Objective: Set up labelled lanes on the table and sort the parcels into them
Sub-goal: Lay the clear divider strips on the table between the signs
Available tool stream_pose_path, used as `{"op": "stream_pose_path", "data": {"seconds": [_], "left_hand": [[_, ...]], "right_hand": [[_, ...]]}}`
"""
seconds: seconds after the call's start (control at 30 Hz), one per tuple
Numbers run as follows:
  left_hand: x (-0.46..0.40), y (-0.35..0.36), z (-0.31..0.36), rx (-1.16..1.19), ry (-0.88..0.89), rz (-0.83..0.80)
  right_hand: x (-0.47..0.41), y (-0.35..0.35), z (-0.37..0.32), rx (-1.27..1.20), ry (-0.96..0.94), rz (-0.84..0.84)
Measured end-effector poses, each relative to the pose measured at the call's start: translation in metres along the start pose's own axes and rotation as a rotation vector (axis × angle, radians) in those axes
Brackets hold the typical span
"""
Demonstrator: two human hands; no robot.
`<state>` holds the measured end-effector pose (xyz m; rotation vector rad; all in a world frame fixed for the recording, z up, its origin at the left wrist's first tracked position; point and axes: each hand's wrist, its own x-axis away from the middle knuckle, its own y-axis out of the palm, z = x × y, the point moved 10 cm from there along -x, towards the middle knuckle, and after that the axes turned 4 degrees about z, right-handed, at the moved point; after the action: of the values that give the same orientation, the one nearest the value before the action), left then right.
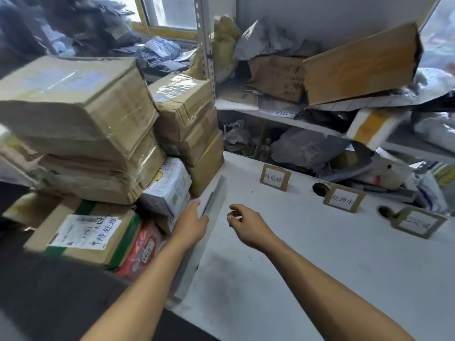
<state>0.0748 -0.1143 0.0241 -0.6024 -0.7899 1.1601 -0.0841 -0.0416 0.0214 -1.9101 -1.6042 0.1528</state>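
Note:
Three cardboard lane labels with white paper stand in a row along the back of the white table (295,267): the left label (274,177), the middle label (343,198), the right label (418,222). Stacked cardboard parcels (81,129) fill the left side, with a white printed box (167,187) and a box bearing a white label (86,233) lower down. My left hand (193,221) reaches with straight fingers toward the stack at the table's left edge, beside the white box. My right hand (246,223) hovers over the table with loosely curled fingers, holding nothing.
A red packet (141,249) lies under the labelled box. A metal shelf behind the table holds grey mailer bags (305,147), a brown box (362,65) and loose paper. Two round holes (320,189) sit in the tabletop near the labels.

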Motion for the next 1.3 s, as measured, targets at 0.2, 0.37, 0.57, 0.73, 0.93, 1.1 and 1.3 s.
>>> {"op": "stream_pose_path", "data": {"seconds": [0.2, 0.37, 0.57, 0.73, 0.93, 1.1, 1.3], "left_hand": [[0.019, 0.033, -0.032, 0.104, -0.056, -0.373], [0.02, 0.02, -0.035, 0.026, 0.075, -0.224], [0.012, -0.024, -0.028, -0.158, 0.114, 0.033], [0.006, -0.045, -0.007, -0.138, 0.182, 0.09], [0.008, -0.044, -0.004, -0.149, 0.148, 0.027], [0.013, -0.054, 0.004, -0.174, 0.162, 0.057], [0.026, -0.097, 0.053, -0.135, 0.303, 0.191]], "right_hand": [[0.003, 0.053, -0.01, 0.037, 0.069, -0.019], [0.014, 0.09, -0.007, -0.218, 0.211, -0.075], [0.019, 0.098, -0.013, -0.198, 0.186, -0.106], [0.021, 0.097, -0.012, -0.166, 0.173, -0.135], [0.023, 0.097, -0.012, -0.154, 0.181, -0.153], [0.021, 0.093, -0.012, -0.13, 0.177, -0.144], [0.014, 0.08, -0.018, -0.121, 0.146, -0.113]]}}
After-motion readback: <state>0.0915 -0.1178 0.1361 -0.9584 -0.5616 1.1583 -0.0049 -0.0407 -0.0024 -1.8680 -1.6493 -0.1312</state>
